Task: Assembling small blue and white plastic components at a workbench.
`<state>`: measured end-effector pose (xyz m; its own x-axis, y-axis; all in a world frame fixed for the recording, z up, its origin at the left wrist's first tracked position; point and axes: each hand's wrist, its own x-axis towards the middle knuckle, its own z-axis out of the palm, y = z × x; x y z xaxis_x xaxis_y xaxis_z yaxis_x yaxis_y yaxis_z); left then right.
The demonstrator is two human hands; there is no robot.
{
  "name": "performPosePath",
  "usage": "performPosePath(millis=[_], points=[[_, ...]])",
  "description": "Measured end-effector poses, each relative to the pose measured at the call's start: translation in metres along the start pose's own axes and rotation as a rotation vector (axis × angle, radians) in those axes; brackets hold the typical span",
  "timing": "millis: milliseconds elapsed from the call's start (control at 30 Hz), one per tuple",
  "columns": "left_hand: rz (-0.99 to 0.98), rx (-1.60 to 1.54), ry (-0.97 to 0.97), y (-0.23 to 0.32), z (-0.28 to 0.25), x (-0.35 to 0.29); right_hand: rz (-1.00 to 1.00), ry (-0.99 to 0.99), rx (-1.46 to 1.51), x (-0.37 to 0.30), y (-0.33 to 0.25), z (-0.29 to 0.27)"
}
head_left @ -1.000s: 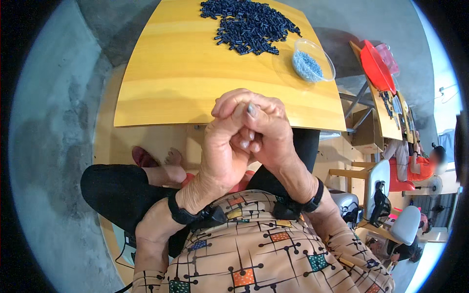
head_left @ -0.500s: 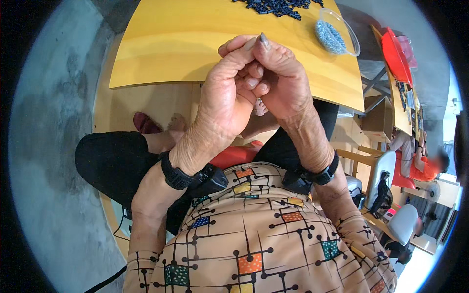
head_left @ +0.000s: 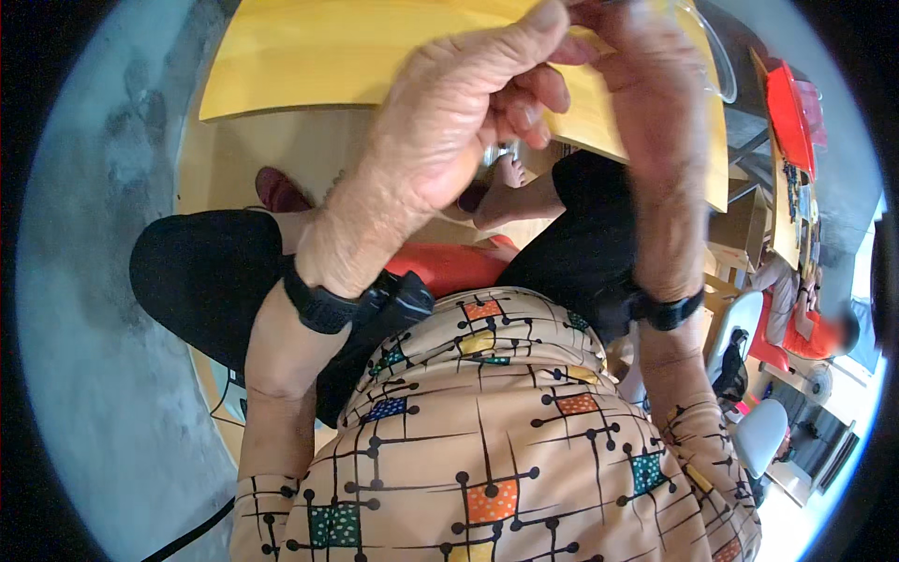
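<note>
Bowl (head_left: 728, 80): clear, round-rimmed, showing partly beside the right hand (head_left: 655, 103), over the right side of the bench (head_left: 309, 56). Right hand: appearing blurred; grip cannot be told. Left hand (head_left: 459, 103): holding fingers loosely curled; no pinched item is showing. Step, seemingly: fingertip handling, calling next for light precision. Bench: smooth, yellow. Shirt (head_left: 426, 468): beige, patterned cloth.

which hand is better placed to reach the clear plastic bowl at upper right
Probably the right grip: though blurred, it appears right beside the bowl's visible rim. The left grip sits farther left in the picture, with the right one between it and the bowl.
</note>
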<state>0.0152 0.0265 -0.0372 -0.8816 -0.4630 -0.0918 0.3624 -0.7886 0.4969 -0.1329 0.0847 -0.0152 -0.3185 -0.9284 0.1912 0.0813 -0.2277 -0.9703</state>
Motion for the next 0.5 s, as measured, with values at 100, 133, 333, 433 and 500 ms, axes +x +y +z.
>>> performPosePath(millis=[100,133,333,433,500], points=[[0.158,0.318,0.103,0.017,-0.02,-0.002,-0.268,0.13,-0.42,0.02,-0.026,-0.052],[0.181,0.358,0.088,0.023,-0.022,0.002,-0.224,0.18,-0.545,0.028,-0.042,-0.103],[-0.031,0.749,0.18,0.043,-0.041,-0.02,-0.254,0.472,-0.729,0.033,-0.039,-0.168],[0.18,0.954,-0.358,0.04,-0.048,-0.006,-0.262,0.699,-0.863,0.033,-0.036,-0.182],[0.241,0.979,-0.582,0.043,-0.059,0.002,-0.425,0.472,-1.008,0.036,-0.032,-0.19]])
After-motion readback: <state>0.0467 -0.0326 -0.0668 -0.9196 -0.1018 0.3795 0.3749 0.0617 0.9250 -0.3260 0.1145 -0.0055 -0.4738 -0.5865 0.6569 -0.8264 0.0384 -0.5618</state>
